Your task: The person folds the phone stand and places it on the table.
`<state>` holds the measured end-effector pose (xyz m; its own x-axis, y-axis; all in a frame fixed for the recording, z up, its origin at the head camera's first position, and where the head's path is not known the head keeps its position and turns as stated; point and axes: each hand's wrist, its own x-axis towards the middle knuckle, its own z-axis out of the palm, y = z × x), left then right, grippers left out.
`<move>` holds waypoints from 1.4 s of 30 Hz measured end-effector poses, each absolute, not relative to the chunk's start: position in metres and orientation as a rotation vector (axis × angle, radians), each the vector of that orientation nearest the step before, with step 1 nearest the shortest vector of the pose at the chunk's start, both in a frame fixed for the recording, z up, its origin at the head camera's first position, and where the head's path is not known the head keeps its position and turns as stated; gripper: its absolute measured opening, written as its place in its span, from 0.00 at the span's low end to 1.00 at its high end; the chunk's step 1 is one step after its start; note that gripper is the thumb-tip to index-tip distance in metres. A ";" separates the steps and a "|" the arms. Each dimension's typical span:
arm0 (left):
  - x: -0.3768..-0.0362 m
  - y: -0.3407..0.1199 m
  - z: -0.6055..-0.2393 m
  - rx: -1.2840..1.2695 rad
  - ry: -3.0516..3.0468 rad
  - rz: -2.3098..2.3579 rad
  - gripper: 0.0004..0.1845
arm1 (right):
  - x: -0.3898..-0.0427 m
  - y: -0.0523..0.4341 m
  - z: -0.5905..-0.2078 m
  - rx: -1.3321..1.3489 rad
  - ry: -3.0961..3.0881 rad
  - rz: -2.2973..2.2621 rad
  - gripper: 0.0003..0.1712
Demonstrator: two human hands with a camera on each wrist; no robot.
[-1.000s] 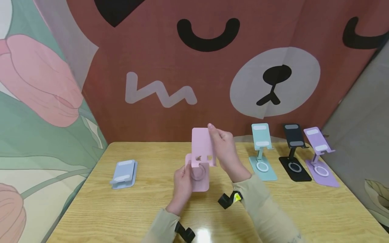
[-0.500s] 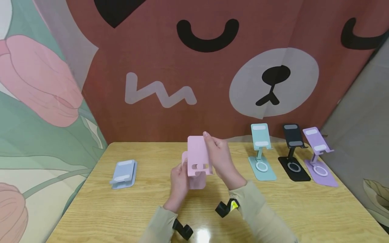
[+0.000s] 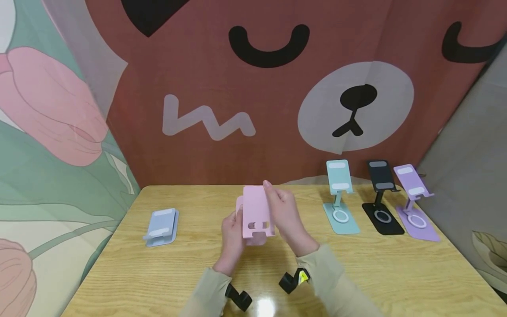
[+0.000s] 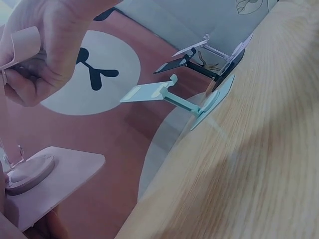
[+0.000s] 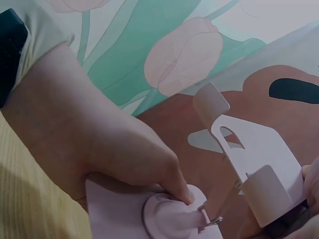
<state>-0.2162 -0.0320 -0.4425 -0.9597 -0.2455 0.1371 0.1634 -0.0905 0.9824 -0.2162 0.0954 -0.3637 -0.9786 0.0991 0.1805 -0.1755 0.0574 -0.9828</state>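
While the left hand gripped the base of the pink phone stand at frame centre, the right hand pinched its plate (nearly folded flat). Judging by that, folding was under way; next, the plate likely needed pressing onto the base.

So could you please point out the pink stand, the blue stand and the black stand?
pink stand (image 3: 256, 210), head view, on its back plate.
blue stand (image 3: 161, 225), head view, on its folded top.
black stand (image 3: 380, 175), head view, on its upright plate.

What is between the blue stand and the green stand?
In the head view, between the blue stand and green stand: both hands holding the pink stand.
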 end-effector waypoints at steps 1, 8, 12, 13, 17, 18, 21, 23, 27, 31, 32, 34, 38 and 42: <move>-0.216 -0.032 -0.443 0.088 -1.903 -2.139 0.21 | -0.216 0.095 -0.365 0.072 -2.135 2.027 0.31; -0.216 -0.034 -0.442 0.066 -1.903 -2.097 0.22 | -0.214 0.091 -0.374 0.028 -2.162 2.031 0.31; -0.216 -0.034 -0.442 0.060 -1.898 -2.083 0.22 | -0.213 0.090 -0.377 0.005 -2.182 2.032 0.31; -0.216 -0.033 -0.442 0.058 -1.896 -2.082 0.21 | -0.213 0.090 -0.377 0.000 -2.187 2.033 0.31; -0.215 -0.032 -0.440 0.055 -1.883 -2.079 0.21 | -0.214 0.090 -0.377 -0.025 -2.198 2.031 0.31; -0.215 -0.032 -0.439 0.051 -1.878 -2.080 0.22 | -0.214 0.090 -0.377 -0.022 -2.198 2.029 0.31; -0.216 -0.031 -0.439 0.044 -1.864 -2.089 0.21 | -0.213 0.091 -0.376 -0.013 -2.208 2.018 0.31; -0.215 -0.031 -0.438 0.036 -1.861 -2.104 0.21 | -0.213 0.092 -0.375 -0.010 -2.218 2.007 0.31; -0.216 -0.031 -0.437 0.032 -1.854 -2.147 0.22 | -0.215 0.092 -0.375 -0.022 -2.233 1.982 0.32; -0.216 -0.032 -0.437 0.035 -1.836 -2.181 0.23 | -0.215 0.093 -0.375 -0.029 -2.216 1.960 0.29; -0.215 -0.032 -0.437 0.036 -1.830 -2.195 0.23 | -0.216 0.093 -0.375 -0.026 -2.212 1.949 0.28; -0.215 -0.032 -0.437 0.037 -1.827 -2.203 0.22 | -0.216 0.094 -0.376 -0.016 -2.201 1.941 0.25; -0.214 -0.033 -0.438 0.055 -1.812 -2.237 0.20 | -0.217 0.096 -0.378 0.008 -2.201 1.948 0.24; -0.215 -0.033 -0.438 0.076 -1.824 -2.232 0.21 | -0.217 0.097 -0.382 0.011 -2.224 1.945 0.24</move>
<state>-0.2147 -0.0334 -0.4382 -0.9655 -0.2302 0.1213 0.1648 -0.1799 0.9698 -0.2173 0.0974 -0.3822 -0.9825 0.1171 0.1451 -0.1282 0.1407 -0.9817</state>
